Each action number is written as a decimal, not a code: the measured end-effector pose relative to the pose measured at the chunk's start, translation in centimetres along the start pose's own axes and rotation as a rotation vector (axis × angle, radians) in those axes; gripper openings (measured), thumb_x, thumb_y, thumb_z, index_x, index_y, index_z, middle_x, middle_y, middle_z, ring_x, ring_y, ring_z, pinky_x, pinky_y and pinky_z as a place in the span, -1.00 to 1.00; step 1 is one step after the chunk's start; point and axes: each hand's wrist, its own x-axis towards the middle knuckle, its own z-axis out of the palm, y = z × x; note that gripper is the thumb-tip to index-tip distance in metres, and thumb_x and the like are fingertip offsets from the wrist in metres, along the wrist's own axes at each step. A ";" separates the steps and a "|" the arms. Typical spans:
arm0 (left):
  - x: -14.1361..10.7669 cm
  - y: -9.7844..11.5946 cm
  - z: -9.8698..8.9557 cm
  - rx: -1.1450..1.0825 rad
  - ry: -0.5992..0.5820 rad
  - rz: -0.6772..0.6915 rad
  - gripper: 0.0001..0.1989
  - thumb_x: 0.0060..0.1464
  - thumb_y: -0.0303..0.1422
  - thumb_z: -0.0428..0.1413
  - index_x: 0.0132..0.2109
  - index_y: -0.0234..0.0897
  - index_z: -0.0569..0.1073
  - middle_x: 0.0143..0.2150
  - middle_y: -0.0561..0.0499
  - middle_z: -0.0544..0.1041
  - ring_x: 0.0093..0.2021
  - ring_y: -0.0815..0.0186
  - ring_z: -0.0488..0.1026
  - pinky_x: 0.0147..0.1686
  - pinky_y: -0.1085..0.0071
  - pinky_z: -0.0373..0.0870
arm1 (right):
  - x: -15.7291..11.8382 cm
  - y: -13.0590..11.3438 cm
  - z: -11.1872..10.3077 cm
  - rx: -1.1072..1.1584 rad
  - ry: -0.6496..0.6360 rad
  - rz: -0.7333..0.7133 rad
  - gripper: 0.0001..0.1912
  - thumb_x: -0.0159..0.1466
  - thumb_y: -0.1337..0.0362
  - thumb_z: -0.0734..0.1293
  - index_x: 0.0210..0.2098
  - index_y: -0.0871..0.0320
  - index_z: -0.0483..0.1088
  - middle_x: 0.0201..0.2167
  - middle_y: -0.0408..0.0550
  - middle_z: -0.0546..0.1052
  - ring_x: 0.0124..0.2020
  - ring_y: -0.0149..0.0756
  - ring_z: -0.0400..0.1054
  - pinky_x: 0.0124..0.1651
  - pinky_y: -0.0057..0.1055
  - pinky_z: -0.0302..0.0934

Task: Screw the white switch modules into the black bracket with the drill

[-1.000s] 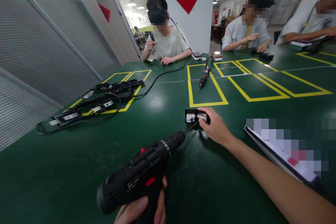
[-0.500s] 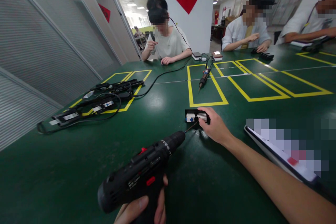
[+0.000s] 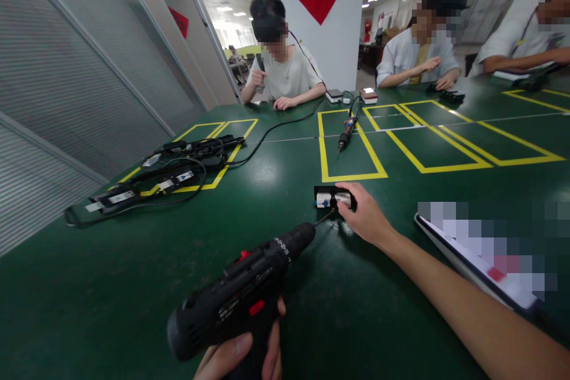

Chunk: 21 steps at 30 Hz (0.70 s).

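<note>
My left hand (image 3: 231, 351) is wrapped round the grip of a black cordless drill (image 3: 243, 288) with red buttons. Its long thin bit (image 3: 324, 218) points up and to the right. The tip reaches the lower edge of a small black part with white labels (image 3: 323, 200); whether it touches cannot be told. Fingers and thumb of my right hand (image 3: 361, 214) pinch the right end of this part and hold it at the green table (image 3: 214, 255). The fingers cover the part's right end.
Black cabled devices (image 3: 191, 166) lie at the left over yellow tape outlines. A dark pen-shaped tool (image 3: 346, 133) rests in a taped box ahead. A partly blurred tablet-like device (image 3: 472, 255) is at the right. Several people sit across the table.
Almost nothing differs. The drill and both hands keep their places, with only a very slight shift of the view.
</note>
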 end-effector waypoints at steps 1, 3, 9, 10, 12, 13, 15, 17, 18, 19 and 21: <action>0.0 0.0 0.1 0.001 -0.001 0.007 -0.66 0.10 -0.27 -0.07 0.00 -0.31 0.19 -0.50 -0.11 0.46 -0.57 0.18 0.44 -0.58 0.30 0.29 | 0.0 0.0 0.0 -0.001 -0.003 0.003 -0.60 0.16 0.39 0.22 0.02 0.12 0.28 -0.06 0.03 0.38 -0.03 -0.21 0.29 0.06 -0.20 0.17; 0.0 0.1 0.2 0.009 0.000 0.013 -0.66 0.11 -0.26 -0.08 0.01 -0.32 0.20 -0.50 -0.11 0.46 -0.57 0.19 0.43 -0.58 0.31 0.29 | 0.0 0.0 0.0 -0.005 -0.005 0.008 -0.60 0.16 0.39 0.22 0.01 0.13 0.28 -0.06 0.03 0.38 -0.04 -0.22 0.29 0.06 -0.22 0.18; 0.0 0.1 0.1 0.031 0.019 0.000 -0.61 0.09 -0.24 -0.06 0.01 -0.38 0.24 -0.52 -0.12 0.45 -0.58 0.20 0.43 -0.55 0.31 0.30 | 0.0 0.0 0.0 -0.009 -0.010 0.011 -0.61 0.17 0.38 0.22 0.01 0.14 0.28 -0.06 0.04 0.38 -0.02 -0.23 0.28 0.07 -0.24 0.16; -0.1 0.1 0.0 0.026 0.016 -0.001 -0.62 0.09 -0.24 -0.06 0.01 -0.37 0.24 -0.52 -0.12 0.45 -0.57 0.19 0.43 -0.54 0.30 0.30 | 0.0 0.0 0.0 -0.009 -0.010 0.011 -0.61 0.17 0.38 0.22 0.01 0.14 0.28 -0.06 0.04 0.38 -0.02 -0.23 0.28 0.07 -0.24 0.16; -0.1 -0.1 -0.1 0.014 0.012 -0.001 -0.63 0.10 -0.25 -0.07 0.01 -0.35 0.23 -0.51 -0.12 0.45 -0.57 0.18 0.44 -0.55 0.30 0.30 | 0.0 0.0 0.0 -0.009 -0.009 0.014 -0.61 0.18 0.38 0.22 0.02 0.14 0.28 -0.05 0.04 0.38 -0.02 -0.23 0.28 0.07 -0.24 0.16; -0.1 -0.1 -0.2 0.006 0.011 -0.002 -0.64 0.10 -0.25 -0.07 0.01 -0.33 0.23 -0.51 -0.12 0.46 -0.57 0.18 0.44 -0.55 0.30 0.30 | 0.0 -0.1 0.0 -0.009 -0.008 0.015 -0.61 0.18 0.38 0.22 0.01 0.14 0.28 -0.05 0.04 0.38 -0.02 -0.23 0.28 0.07 -0.24 0.16; 0.0 -0.3 -0.4 0.000 0.011 -0.009 -0.64 0.09 -0.24 -0.07 0.01 -0.31 0.22 -0.51 -0.11 0.46 -0.58 0.16 0.44 -0.56 0.30 0.29 | 0.0 -0.1 -0.1 -0.009 -0.007 0.013 -0.61 0.17 0.38 0.22 0.01 0.15 0.28 -0.05 0.04 0.38 -0.02 -0.24 0.28 0.08 -0.25 0.16; 0.0 -0.4 -0.6 0.009 0.011 -0.013 -0.63 0.09 -0.23 -0.06 0.01 -0.31 0.22 -0.52 -0.11 0.46 -0.58 0.16 0.44 -0.57 0.29 0.29 | 0.0 -0.1 -0.1 -0.012 -0.008 0.009 -0.61 0.17 0.38 0.22 0.01 0.15 0.28 -0.05 0.05 0.39 -0.03 -0.24 0.28 0.07 -0.25 0.16; -0.1 -0.4 -0.6 0.017 0.012 -0.013 -0.62 0.09 -0.23 -0.05 0.01 -0.32 0.23 -0.52 -0.12 0.46 -0.58 0.16 0.44 -0.57 0.29 0.29 | 0.0 -0.1 -0.1 -0.013 -0.009 0.007 -0.61 0.17 0.38 0.22 0.01 0.15 0.28 -0.05 0.05 0.38 -0.03 -0.23 0.29 0.07 -0.25 0.16; -0.1 -0.4 -0.6 0.022 0.011 -0.013 -0.62 0.08 -0.22 -0.05 0.01 -0.33 0.23 -0.52 -0.12 0.45 -0.58 0.16 0.44 -0.56 0.29 0.29 | 0.0 -0.1 -0.1 -0.014 -0.009 0.005 -0.61 0.18 0.38 0.22 0.01 0.15 0.28 -0.05 0.04 0.38 -0.03 -0.23 0.29 0.07 -0.25 0.16; -0.1 -0.3 -0.5 0.018 0.014 -0.016 -0.61 0.09 -0.22 -0.05 0.01 -0.34 0.24 -0.52 -0.11 0.45 -0.58 0.17 0.44 -0.56 0.29 0.30 | 0.0 0.0 -0.1 -0.013 -0.012 0.001 -0.61 0.18 0.38 0.21 0.02 0.14 0.27 -0.04 0.04 0.38 -0.02 -0.23 0.28 0.08 -0.24 0.16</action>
